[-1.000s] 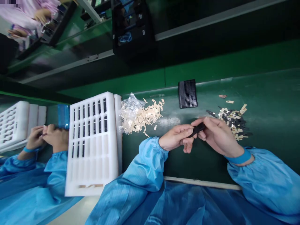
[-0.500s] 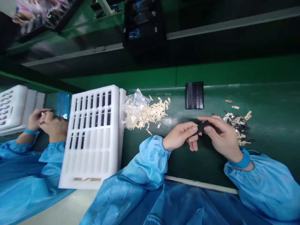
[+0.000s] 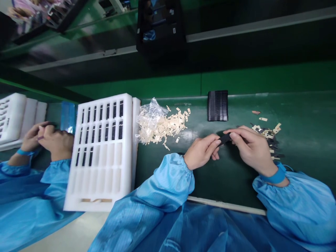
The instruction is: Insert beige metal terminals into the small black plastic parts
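Note:
A small flat black part (image 3: 224,139) is held between both hands above the green bench. My left hand (image 3: 201,150) pinches its left end between thumb and fingers. The fingertips of my right hand (image 3: 250,147) are closed on its other end, hiding some of it. Behind the hands stands a neat row of thin black parts (image 3: 217,106). Just right of my right hand lies a heap of small cream and black pieces (image 3: 273,140), partly covered by the hand. Left of my left hand is a pile of cream tabs (image 3: 170,127).
A white foam tray (image 3: 101,182) with black parts in several slots stands at the left. A clear plastic bag (image 3: 151,113) lies on the cream pile. Farther left are a co-worker's hands (image 3: 54,140) and more foam trays (image 3: 15,119). A black bin (image 3: 161,31) sits on the shelf above.
Both hands still hold the black part. The right hand's fingers have shifted slightly along its end, and the left hand's lower fingers have curled in. The view has moved a little.

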